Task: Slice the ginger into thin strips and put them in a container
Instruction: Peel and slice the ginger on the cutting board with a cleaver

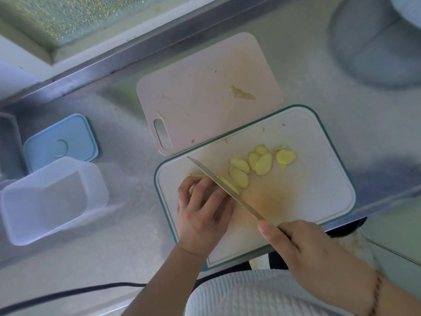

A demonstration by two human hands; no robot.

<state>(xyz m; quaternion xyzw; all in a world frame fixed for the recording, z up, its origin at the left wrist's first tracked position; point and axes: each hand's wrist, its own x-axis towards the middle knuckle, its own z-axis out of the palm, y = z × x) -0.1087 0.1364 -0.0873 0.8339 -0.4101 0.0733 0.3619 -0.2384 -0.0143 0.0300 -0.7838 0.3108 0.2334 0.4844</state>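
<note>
Here, knife (224, 189) mid-board, ginger slices (257, 164) beside

Near board (319, 201): lies on the counter (114, 236) before the person, its far edge overlapping the far board's near corner.
Far board (205, 87): behind the near board; one ginger scrap (241, 94) lies on its right part.
Ginger slices (262, 163): on the near board, right of the knife (218, 185).
Left hand (202, 210): on the near board's left part, left of the blade, over the ginger piece (193, 176).
Right hand (303, 247): at the near board's near right edge, on the knife handle.
Container (45, 201): on the counter, left of the near board.
Lid (61, 142): just behind the container.
</note>
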